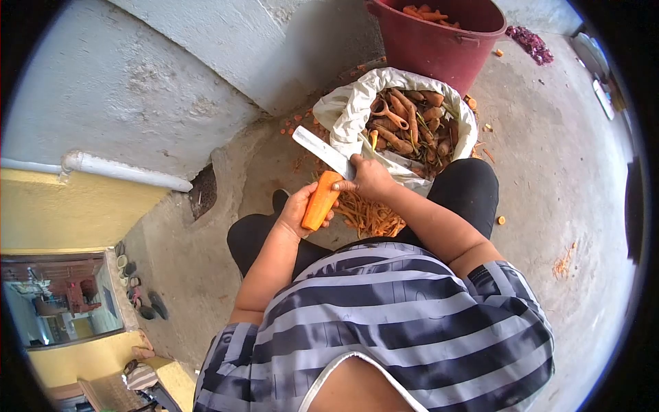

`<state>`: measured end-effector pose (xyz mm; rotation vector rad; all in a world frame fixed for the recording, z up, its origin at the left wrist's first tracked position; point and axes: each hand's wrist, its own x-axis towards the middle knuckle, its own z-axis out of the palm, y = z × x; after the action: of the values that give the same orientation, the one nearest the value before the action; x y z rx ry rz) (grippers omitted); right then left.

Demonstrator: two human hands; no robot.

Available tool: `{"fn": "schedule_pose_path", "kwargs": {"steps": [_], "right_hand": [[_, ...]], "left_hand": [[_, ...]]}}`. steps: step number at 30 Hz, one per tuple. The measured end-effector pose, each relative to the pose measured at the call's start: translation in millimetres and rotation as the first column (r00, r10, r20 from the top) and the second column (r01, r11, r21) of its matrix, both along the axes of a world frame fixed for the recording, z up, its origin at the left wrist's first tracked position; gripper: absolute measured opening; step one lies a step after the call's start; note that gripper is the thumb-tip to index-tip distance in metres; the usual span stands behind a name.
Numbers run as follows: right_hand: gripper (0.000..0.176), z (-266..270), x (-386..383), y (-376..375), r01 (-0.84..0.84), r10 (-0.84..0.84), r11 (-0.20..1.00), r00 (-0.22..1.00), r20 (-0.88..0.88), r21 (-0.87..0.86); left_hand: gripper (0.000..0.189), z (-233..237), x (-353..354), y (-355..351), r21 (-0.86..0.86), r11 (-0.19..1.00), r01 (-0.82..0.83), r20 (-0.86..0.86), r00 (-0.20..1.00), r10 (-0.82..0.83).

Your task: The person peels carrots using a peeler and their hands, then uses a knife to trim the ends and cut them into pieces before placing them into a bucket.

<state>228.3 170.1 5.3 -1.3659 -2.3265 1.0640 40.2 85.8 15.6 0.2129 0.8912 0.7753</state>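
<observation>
My left hand [299, 209] is wrapped round a thick, peeled orange carrot [320, 202], held at a slant above my lap. In my right hand [373, 180] is a knife [321, 151] with a broad pale blade pointing up and to the left. The right thumb reaches over to the upper end of the carrot, and the knife's handle is hidden by the fingers. Just beyond my hands stands an open white sack [353, 103] of unpeeled carrots [429, 113]. An orange peeler [391, 115] lies on top of them.
Behind the sack stands a large dark red tub [439, 51] with peeled carrots inside. A heap of carrot peelings [371, 217] lies on the concrete floor between my legs. Carrot ends [500, 220] are scattered about. A rough wall [171, 82] rises at left; shoes [157, 305] sit near a doorway.
</observation>
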Motion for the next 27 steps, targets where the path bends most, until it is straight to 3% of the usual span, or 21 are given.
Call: {"fn": "schedule_pose_path", "kwargs": {"steps": [16,20,23,27], "right_hand": [[0.071,-17,-10,-12,0.010,-0.017,0.998,0.991,-0.132,-0.055],[0.070,2,-9,-21,-0.025,0.025,1.000,0.999,0.030,-0.015],[0.073,-11,-8,-12,0.053,-0.051,0.998,0.998,0.040,-0.027],[0.073,-7,-4,-7,0.039,-0.036,0.998,0.997,0.064,-0.051]], "left_hand": [[0.042,-12,-3,2,-0.036,0.999,-0.016,0.051,0.999,0.018],[0.042,-19,1,2,-0.065,0.995,-0.071,0.056,0.996,0.075],[0.042,-20,2,5,-0.058,0.996,-0.063,0.061,0.996,0.067],[0.041,-14,5,6,-0.047,0.998,-0.051,0.053,0.997,0.053]]}}
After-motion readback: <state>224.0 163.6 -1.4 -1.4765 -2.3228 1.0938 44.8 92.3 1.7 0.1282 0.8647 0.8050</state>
